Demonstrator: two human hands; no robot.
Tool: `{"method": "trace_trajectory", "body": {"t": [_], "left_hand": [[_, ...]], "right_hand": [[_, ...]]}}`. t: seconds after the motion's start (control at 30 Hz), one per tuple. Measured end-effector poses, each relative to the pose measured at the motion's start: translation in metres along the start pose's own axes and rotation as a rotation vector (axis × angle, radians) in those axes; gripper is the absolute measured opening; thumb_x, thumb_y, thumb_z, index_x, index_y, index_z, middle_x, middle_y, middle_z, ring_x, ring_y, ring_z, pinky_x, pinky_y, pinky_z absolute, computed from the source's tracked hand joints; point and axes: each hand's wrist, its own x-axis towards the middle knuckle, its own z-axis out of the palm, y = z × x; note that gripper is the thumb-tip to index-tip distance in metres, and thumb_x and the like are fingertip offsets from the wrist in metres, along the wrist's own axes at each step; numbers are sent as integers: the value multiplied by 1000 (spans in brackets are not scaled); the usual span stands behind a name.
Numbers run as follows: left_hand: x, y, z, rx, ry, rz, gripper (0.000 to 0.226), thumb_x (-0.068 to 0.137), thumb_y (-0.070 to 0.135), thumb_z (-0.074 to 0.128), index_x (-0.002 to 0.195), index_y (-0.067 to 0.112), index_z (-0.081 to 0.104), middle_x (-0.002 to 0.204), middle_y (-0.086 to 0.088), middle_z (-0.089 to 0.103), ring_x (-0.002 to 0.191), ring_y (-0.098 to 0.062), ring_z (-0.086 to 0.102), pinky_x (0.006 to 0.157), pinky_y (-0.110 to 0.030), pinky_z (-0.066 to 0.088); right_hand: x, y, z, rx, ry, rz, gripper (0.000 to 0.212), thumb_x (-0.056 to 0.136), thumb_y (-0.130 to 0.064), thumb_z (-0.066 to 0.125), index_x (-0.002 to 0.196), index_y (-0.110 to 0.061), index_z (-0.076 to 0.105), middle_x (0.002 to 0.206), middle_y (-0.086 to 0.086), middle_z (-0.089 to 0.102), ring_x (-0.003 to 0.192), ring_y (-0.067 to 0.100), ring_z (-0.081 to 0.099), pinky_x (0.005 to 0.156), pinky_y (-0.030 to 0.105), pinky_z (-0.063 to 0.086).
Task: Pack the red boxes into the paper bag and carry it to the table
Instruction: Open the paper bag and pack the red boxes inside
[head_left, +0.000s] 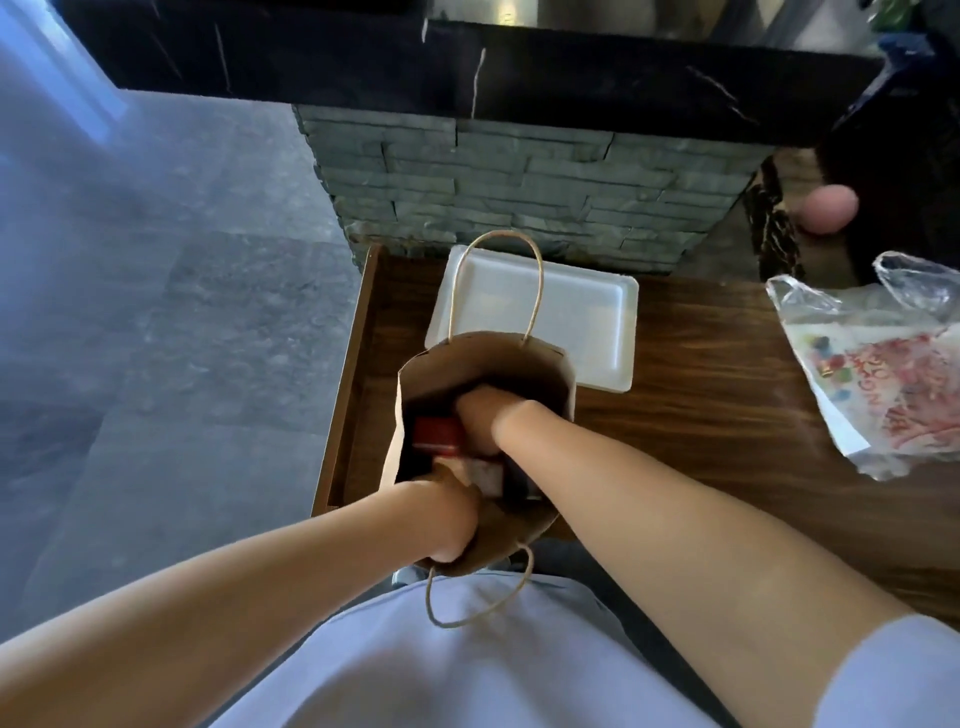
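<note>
A brown paper bag with twine handles stands open on the wooden counter, near its left end. My left hand grips the bag's near rim and holds it open. Plunged deep inside the bag is my right hand; its fingers are hidden, so what they hold is unclear. A red box lies inside the bag, to the left of my right hand, and something pale red and white lies below it.
A white foam tray lies on the counter just behind the bag. A clear plastic bag with printed red packaging sits at the right. A dark stone-clad counter rises behind. Grey tiled floor lies to the left.
</note>
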Motion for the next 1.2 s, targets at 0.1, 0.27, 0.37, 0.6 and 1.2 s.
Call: {"method": "trace_trajectory", "body": {"t": [0.1, 0.27, 0.37, 0.6, 1.2], "left_hand": [[5, -3, 7, -157, 94, -104, 30, 97, 18, 47, 123, 7, 59, 123, -13, 62, 111, -32, 59, 101, -40, 47], [2, -14, 8, -548, 292, -335, 37, 93, 12, 53, 129, 4, 54, 132, -17, 55, 117, -32, 56, 98, -39, 48], [4, -13, 3, -694, 255, -494, 57, 91, 14, 58, 142, 4, 37, 141, -16, 48, 119, -32, 57, 98, -37, 50], [14, -11, -12, -474, 204, -463, 48, 97, 15, 51, 142, 5, 39, 140, -17, 51, 123, -31, 57, 100, -37, 47], [54, -6, -23, -95, 243, -331, 35, 100, 12, 43, 132, 12, 57, 138, -10, 57, 127, -32, 53, 97, -44, 48]], "right_hand": [[12, 5, 4, -94, -24, -33, 31, 91, -25, 58, 119, -11, 62, 114, 13, 65, 103, 31, 61, 95, 42, 48], [21, 12, 15, -228, -12, -93, 32, 93, -25, 57, 122, -11, 60, 118, 12, 64, 107, 30, 60, 97, 42, 48], [23, 9, 21, -337, 12, -123, 34, 93, -20, 56, 126, -10, 58, 122, 13, 63, 113, 32, 59, 98, 44, 48], [7, 7, 6, -325, 70, -183, 31, 89, -24, 60, 118, -12, 61, 115, 12, 65, 105, 32, 62, 90, 40, 51], [-126, 54, -41, 128, 493, -63, 60, 80, -30, 74, 131, -19, 44, 129, 5, 54, 112, 24, 55, 81, 32, 50]]}}
